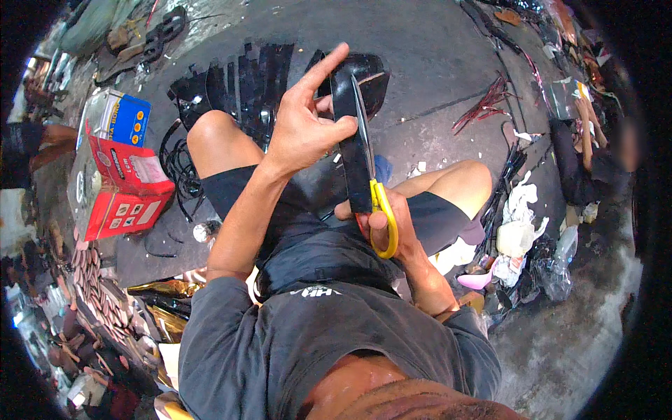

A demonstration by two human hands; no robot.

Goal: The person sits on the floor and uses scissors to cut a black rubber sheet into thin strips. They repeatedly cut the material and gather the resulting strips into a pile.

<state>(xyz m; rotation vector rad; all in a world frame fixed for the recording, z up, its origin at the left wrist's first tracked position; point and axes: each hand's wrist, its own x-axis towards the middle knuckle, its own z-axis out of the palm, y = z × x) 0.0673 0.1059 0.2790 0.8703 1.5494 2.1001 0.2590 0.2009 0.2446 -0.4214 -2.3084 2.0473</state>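
Observation:
My left hand pinches a long black strip of leather-like sheet between thumb and fingers, its index finger pointing away from me. The strip hangs upright over my lap, its lower end close to my right hand. That hand is closed round the yellow handles of a pair of scissors. The blades lie nearly together along the strip's right edge; whether they touch it I cannot tell. Just beyond the strip's upper end rests a glossy black piece. Several black strips are spread on the floor past my left knee.
Left of me stand a red box and a blue-and-yellow container, with black cords beside them. Dark red strips and white crumpled plastic lie on the right. Another person sits at the far right.

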